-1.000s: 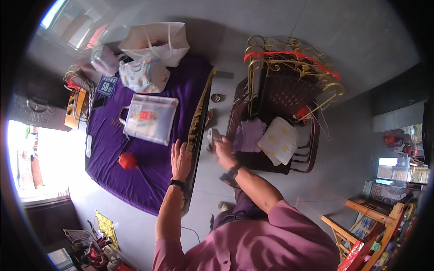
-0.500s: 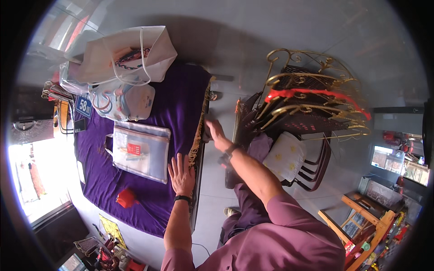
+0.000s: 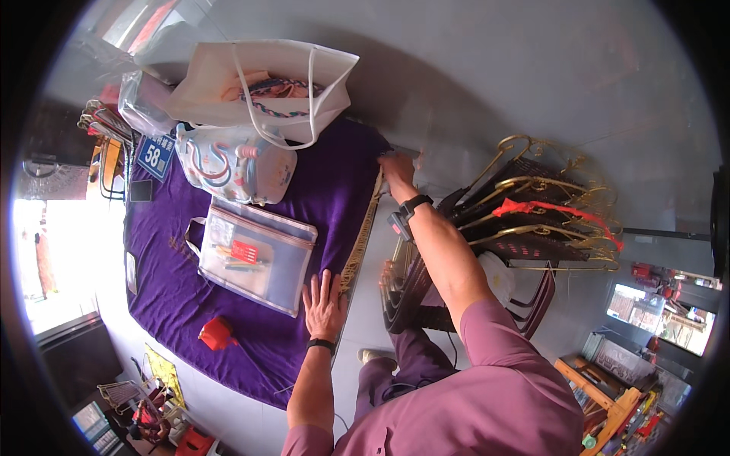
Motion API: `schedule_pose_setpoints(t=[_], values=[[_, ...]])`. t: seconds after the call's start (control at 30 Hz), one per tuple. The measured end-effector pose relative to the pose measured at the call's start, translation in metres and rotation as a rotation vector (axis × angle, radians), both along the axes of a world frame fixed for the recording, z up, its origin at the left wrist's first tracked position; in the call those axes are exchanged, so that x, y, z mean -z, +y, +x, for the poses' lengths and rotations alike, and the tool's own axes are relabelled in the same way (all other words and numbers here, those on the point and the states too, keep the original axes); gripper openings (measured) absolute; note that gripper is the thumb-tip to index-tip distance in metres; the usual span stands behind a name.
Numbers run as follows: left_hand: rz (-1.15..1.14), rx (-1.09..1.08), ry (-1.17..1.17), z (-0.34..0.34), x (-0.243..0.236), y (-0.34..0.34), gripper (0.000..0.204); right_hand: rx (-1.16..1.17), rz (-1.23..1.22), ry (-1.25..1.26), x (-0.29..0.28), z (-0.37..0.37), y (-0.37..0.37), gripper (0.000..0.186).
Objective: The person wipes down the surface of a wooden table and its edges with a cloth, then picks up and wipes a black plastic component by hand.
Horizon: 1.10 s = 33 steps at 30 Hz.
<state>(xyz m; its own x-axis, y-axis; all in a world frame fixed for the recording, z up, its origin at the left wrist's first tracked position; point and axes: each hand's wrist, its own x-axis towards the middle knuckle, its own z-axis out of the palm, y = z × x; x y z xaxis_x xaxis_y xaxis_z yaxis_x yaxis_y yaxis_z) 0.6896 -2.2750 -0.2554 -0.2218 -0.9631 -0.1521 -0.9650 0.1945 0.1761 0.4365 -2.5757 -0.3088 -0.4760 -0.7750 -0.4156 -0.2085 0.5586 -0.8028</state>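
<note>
A purple velvet tablecloth (image 3: 171,285) with a gold fringe covers the table. My left hand (image 3: 325,313) lies flat near its right edge, fingers spread, beside a clear zip pouch (image 3: 296,258) that has papers and pens in it. At the far right corner, my right hand (image 3: 398,173) is closed on the cloth's edge; its fingertips are partly hidden. Beyond the pouch sits a patterned drawstring bag (image 3: 266,171), and behind that a large white tote bag (image 3: 205,83) holds a braided cord. A small red object (image 3: 217,333) rests at the near left.
Stacked chairs with gold metal frames (image 3: 532,190) and a red ribbon stand to the right of my right arm. A blue number plate (image 3: 156,157) and a dark phone-like slab (image 3: 141,191) lie at the table's left edge. A wooden frame (image 3: 608,403) stands at lower right.
My right hand has moved forward from the table's right side to its far corner and closed on the cloth. The left hand stays flat on the table. My view has shifted.
</note>
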Motion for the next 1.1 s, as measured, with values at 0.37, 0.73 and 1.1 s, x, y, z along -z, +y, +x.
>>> schedule_pose_setpoints(t=[0.37, 0.73, 1.1], values=[[-0.025, -0.162, 0.094, 0.002, 0.003, -0.004, 0.061, 0.365, -0.491, -0.143, -0.034, 0.049, -0.003, 0.049], [0.069, -0.001, 0.004, 0.017, -0.005, -0.013, 0.08, -0.132, -0.414, 0.186, 0.02, 0.095, 0.136, 0.062], [-0.014, 0.001, -0.019, 0.019, 0.003, -0.009, 0.083, -0.278, -0.155, -0.183, 0.039, -0.012, -0.065, 0.054]])
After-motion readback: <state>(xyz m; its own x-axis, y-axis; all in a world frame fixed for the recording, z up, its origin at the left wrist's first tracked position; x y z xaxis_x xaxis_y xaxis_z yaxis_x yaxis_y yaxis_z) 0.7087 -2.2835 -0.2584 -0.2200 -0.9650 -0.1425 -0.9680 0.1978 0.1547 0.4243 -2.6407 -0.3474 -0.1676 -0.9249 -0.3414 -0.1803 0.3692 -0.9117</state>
